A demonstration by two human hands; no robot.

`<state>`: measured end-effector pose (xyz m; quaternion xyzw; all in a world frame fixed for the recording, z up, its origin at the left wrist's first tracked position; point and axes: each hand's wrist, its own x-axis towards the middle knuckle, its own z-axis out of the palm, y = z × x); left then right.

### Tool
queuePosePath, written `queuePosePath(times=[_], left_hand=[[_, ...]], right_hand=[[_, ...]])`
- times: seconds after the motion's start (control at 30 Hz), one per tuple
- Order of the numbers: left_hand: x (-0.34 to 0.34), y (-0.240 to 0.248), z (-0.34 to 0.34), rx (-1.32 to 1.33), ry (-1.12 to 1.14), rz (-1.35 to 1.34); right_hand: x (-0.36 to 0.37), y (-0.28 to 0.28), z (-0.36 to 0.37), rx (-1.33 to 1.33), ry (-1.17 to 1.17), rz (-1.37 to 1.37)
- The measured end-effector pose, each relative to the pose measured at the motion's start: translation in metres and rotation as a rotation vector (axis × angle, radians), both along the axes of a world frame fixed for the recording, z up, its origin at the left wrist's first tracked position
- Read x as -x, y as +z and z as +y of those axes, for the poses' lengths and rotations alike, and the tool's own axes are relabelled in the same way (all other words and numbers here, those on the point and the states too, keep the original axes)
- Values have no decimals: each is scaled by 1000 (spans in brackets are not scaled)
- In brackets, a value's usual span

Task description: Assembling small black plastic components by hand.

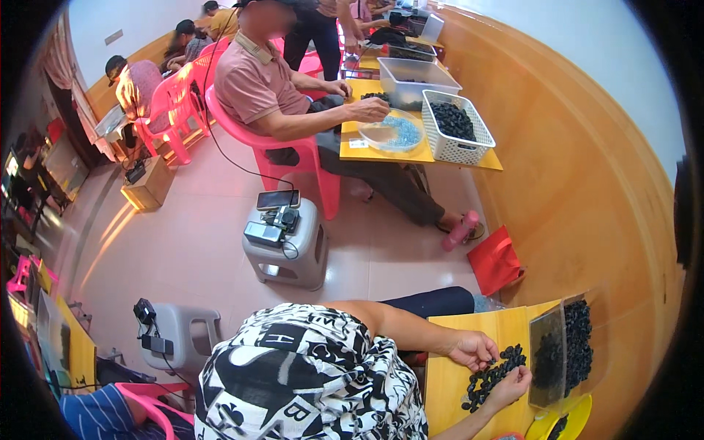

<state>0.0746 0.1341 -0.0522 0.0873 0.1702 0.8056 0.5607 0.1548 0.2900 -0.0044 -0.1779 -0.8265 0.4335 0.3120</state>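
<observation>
My left hand reaches over a yellow wooden table, its fingers curled together at the edge of a spread of small black pieces. Closer to the lower edge, my right hand is also closed, thumb and fingers pinched beside the same pieces. Whatever either hand pinches is too small or hidden to make out. Beyond my fingers stands a clear plastic bin with many more black pieces. A yellow dish holding some black pieces sits by the table's lower right.
A grey stool carries a phone and small devices; another stool stands left. A co-worker on a pink chair works at another table with a bowl of bluish bits and a white basket. A red bag rests by the wall.
</observation>
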Motion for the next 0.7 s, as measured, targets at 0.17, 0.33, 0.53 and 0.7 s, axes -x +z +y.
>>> queuePosePath(times=[0.17,0.33,0.53,0.7], left_hand=[[2,-4,0,16,-1,11],[-1,-13,7,-14,-62,12],[-3,-24,5,-126,-71,-99],[-8,-25,5,-85,-72,-76]], right_hand=[[1,-4,-5,7,17,-113],[-3,-11,-5,20,-29,-64],[-6,-22,-2,-25,-17,-71],[-11,-20,-2,57,-72,-96]])
